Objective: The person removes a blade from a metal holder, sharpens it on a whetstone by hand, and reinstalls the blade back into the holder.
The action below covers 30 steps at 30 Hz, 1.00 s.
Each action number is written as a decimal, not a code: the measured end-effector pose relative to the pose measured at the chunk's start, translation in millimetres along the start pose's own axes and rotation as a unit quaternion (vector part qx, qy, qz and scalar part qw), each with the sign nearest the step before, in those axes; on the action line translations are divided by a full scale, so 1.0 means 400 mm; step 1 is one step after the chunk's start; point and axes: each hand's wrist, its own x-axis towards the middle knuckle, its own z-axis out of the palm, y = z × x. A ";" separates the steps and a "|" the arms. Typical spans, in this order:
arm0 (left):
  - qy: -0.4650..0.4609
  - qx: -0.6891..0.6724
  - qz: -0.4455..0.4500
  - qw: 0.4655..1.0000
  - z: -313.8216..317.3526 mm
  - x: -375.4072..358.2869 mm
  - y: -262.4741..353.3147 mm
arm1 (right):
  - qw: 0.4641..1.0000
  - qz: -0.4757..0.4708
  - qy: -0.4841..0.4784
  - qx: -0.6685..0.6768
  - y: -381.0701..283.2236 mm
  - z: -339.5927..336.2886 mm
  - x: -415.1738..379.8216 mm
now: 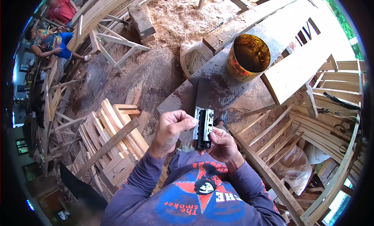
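Observation:
In front of my chest I hold a small black-and-silver metal device (203, 128) with slotted side plates and a dark channel down its middle. My left hand (173, 128) grips its left side, thumb pressed near the upper edge. Low on the right side, the fingers of my right hand (224, 146) pinch it. Just beyond the device, a dark flat slab (203, 92) lies on the wet, stained plank (181, 99), its near end overlapped by the device in this view.
A yellow-and-red tin (237, 68) holding dark liquid stands on the plank. Stacked boards (117, 136) lie to the left, beside a sawhorse (117, 46) on the sawdust-covered floor. A wooden frame (272, 175) runs along the right. Two people (50, 41) are at the upper left.

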 end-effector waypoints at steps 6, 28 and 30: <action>0.001 0.000 0.012 1.000 -0.002 0.051 -0.005 | 0.997 0.053 -0.046 0.019 -0.021 -0.010 -0.010; 0.016 -0.019 -0.006 1.000 0.041 0.091 0.012 | 0.992 0.075 0.012 0.096 -0.049 -0.051 -0.016; 0.013 -0.020 -0.007 1.000 0.043 0.094 0.011 | 0.993 0.076 0.009 0.090 -0.053 -0.055 -0.016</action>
